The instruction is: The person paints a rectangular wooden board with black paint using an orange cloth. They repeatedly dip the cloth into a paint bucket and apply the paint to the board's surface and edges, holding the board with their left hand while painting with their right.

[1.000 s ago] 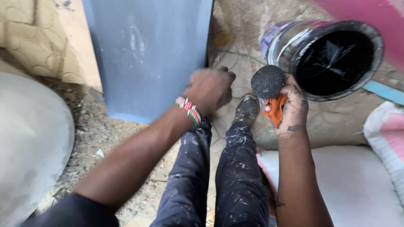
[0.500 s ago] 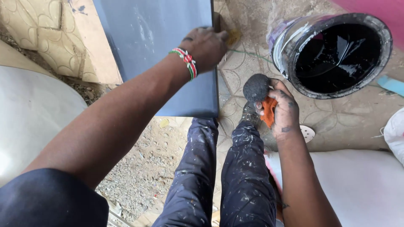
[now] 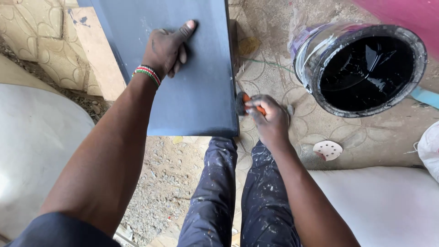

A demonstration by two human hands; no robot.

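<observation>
Nearest the camera, two paint-spattered trouser legs point(image 3: 238, 192) run up the middle toward 12 o'clock, with a pale cushion point(image 3: 388, 206) at 4 o'clock and a pale rounded slab point(image 3: 32, 151) at 8 o'clock.

Just beyond the knees, the right hand point(image 3: 270, 121) is clenched around an orange cloth point(image 3: 252, 104) and a dark sponge pad point(image 3: 240, 103), of which only an edge shows past the fingers. That pad sits at the hand's 10 o'clock and touches, or all but touches, the right edge of the dark grey board point(image 3: 192, 77). The board's long axis runs from 6 to 12 o'clock, so its edge lies straight away from the person. The right hand is by far the nearer hand to that edge, close to its near corner.

Farther out, at 11 o'clock, the left hand point(image 3: 167, 48), with a beaded wristband point(image 3: 147, 74), lies palm down on the board's face, fingers spread and thumb pointing to 1 o'clock; it presses flat and grasps nothing.

At 3 o'clock from the right hand lies a small white disc with holes point(image 3: 327, 150) on the patterned floor point(image 3: 283, 82). At 1 o'clock, well apart, stands an open bucket of black paint point(image 3: 361, 66).
</observation>
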